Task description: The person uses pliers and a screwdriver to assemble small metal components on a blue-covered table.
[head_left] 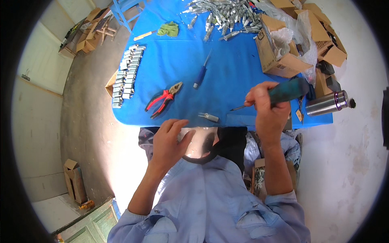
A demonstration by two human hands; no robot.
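Observation:
My right hand (267, 109) grips an electric screwdriver (288, 90) with a thick dark teal body, held above the table's near right edge. Its thin bit points left and slightly down. Over the near edge, my left hand (169, 139) is open, with fingers stretched, thumb apart and nothing held. Between the two hands a small silvery metal part (209, 117) with two thin prongs lies on the blue cloth. Beyond my left hand rest pliers (164, 99) with red and black handles, jaws pointing away. Farther back lies a blue-handled screwdriver (199, 75), its shaft pointing away.
Rows of metal parts (129, 75) line the blue table's (170, 60) left side. A heap of similar parts (227, 16) covers the far end, near a green cloth (167, 28) and a yellow-handled tool (144, 35). Right: an open cardboard box (279, 60) and a steel flask (326, 104).

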